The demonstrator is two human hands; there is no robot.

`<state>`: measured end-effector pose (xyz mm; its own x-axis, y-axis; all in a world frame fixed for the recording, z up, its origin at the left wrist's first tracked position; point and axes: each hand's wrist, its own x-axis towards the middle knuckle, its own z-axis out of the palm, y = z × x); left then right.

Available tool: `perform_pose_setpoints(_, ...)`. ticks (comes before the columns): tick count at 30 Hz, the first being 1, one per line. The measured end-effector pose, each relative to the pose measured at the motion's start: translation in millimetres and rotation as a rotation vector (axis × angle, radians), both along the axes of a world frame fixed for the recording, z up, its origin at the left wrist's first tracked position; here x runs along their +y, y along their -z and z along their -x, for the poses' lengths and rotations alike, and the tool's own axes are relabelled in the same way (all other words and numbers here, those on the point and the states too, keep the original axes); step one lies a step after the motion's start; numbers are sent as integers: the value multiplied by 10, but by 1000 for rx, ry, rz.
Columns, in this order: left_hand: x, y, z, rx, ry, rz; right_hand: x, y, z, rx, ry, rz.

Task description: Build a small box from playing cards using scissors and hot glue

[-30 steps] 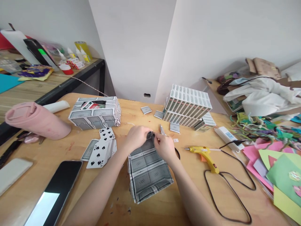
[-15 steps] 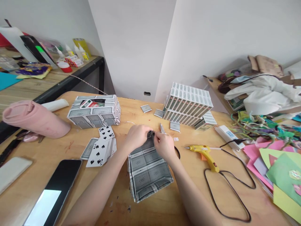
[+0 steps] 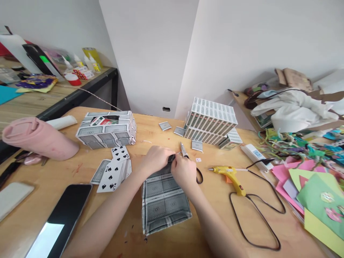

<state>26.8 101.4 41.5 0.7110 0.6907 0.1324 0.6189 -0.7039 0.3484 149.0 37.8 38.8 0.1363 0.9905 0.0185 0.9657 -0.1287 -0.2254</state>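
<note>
A box made of grey-backed playing cards [image 3: 167, 200] stands on the table in front of me, tilted a little. At its far end my left hand [image 3: 158, 158] is closed, the fingers pinching the card edge near a dark strip. Close beside it, my right hand [image 3: 184, 172] is also closed on that far edge, with thumb and fingers pressed together. Exactly what lies between the fingertips is partly hidden. Scissors [image 3: 184, 149] lie just beyond my right hand, one black handle loop showing. To the right rests a yellow hot glue gun [image 3: 233, 176].
At the back left sits another playing-card box [image 3: 107, 133]. Loose playing cards [image 3: 110, 176] and a phone [image 3: 64, 215] lie left. Stacked card packs [image 3: 211, 120] stand at the back right. A power strip [image 3: 256, 154], coloured paper [image 3: 319, 193] and a pink roll [image 3: 37, 138] flank the table.
The card box has shifted slightly toward me and left, turning more upright in view. My right hand has rolled over the far edge, uncovering more of the scissors.
</note>
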Motion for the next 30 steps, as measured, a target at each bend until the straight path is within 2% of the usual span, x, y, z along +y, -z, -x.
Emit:
perform_pose_setpoints(7, 50, -45, -172, 43, 218, -40, -254, -102, 73, 120, 124, 10)
perform_pose_setpoints(12, -21, -96, -216, 47, 345, -68, -405, -3, -118, 407, 127, -32)
perform_pose_setpoints(14, -111, -124, -189, 39, 313, -96, -446, 87, -194, 562, 119, -59)
perform_pose_setpoints(17, -297, -162, -107, 67, 120, -92, -481, 242, -257, 783, 121, -107)
perform_pose_setpoints(22, -593, -163, 31, 13, 19, 276, -489, 419, -277, 1006, 134, -149)
perform_pose_setpoints(24, -664, -138, 34, 10, -19, 352, -486, 440, -279, 1053, 138, -162)
perform_pose_setpoints(27, -704, -88, -16, 8, -71, 326, -483, 443, -284, 1095, 148, -175)
perform_pose_setpoints(30, -696, -30, -68, -74, -63, 285, -495, 431, -278, 1110, 179, -193)
